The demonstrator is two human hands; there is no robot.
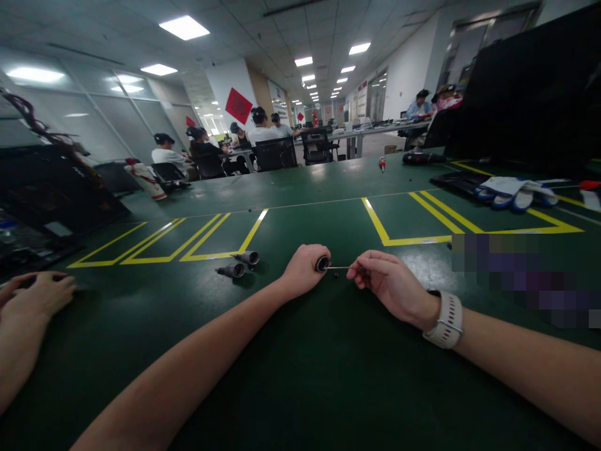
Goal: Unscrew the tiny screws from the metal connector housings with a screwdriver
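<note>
My left hand (304, 268) is closed around a small dark cylindrical part (322, 264), its round end facing right. My right hand (387, 280) pinches a thin metal rod (339, 268) whose tip reaches the open end of that part. A tiny black piece (337, 275) lies on the green table (300, 376) just below the rod. Two similar grey cylindrical parts (239, 264) lie to the left of my left hand. A pale watch is on my right wrist.
Another person's hand (40, 294) rests on the table at the far left. Yellow tape lines mark boxes on the table. White and blue gloves (511, 191) lie at the right, a red-handled tool (382, 163) farther back. Seated people work at distant tables.
</note>
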